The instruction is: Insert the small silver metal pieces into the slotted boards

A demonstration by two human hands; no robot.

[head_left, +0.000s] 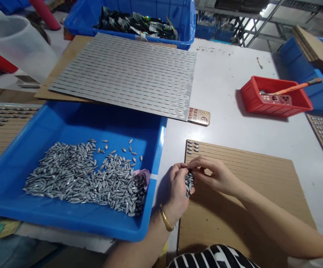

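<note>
- Lower centre: left hand (pixel 178 190) clenched round silver oval pieces (pixel 188 183), right hand (pixel 217 175) pinching at them, over the grooved board (pixel 247 178).
- Looks like slot-filling, barely begun; the next piece wants a fine fingertip pinch.
- Left: blue tray (pixel 74 123) of loose ones.
- Upper centre: filled sheet (pixel 128 74).

Bright, even light from the upper right, blown out up there. Silver sheet (pixel 128 74) glints in stripes, and the red bin (pixel 275 108) drops a soft shadow to its left. Left hand (pixel 176 191), its grey pieces (pixel 188 182) and right hand (pixel 218 175) look sharp; frame edges bend fisheye-style, corners go soft.
</note>
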